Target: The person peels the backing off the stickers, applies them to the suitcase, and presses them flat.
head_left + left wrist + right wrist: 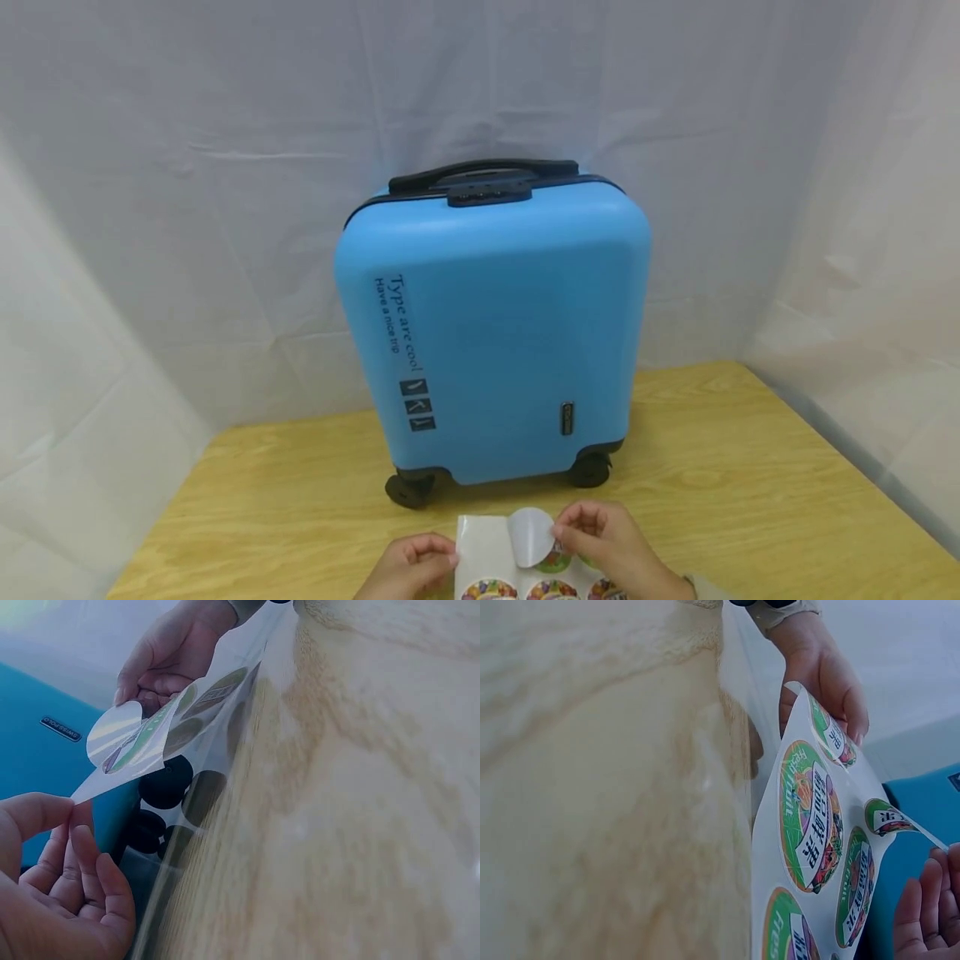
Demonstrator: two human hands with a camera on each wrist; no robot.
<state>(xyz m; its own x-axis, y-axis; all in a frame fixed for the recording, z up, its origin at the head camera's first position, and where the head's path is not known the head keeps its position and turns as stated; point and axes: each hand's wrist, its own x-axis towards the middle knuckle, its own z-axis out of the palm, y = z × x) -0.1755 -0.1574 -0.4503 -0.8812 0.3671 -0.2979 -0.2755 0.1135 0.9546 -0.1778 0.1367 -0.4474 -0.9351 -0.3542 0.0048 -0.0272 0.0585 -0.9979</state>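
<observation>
A white sheet of round, colourful fruit stickers [483,542] is held up at the bottom of the head view, in front of a blue suitcase [502,333]. My left hand [411,568] pinches its left edge between thumb and forefinger, the other fingers loosely bent in the left wrist view. With thumb and forefinger, my right hand [611,542] pinches the edge of one round sticker [531,537], which is lifted and curled back, white underside showing. Part of that sticker overlaps the sheet. The right wrist view shows several printed stickers [810,817] lying flat on the sheet.
The suitcase stands upright on black wheels [588,470], with a black handle [487,169] on top and printed lettering down its left side. Under it is a wood-grain table [750,467]. White sheeting [225,208] hangs behind and at both sides.
</observation>
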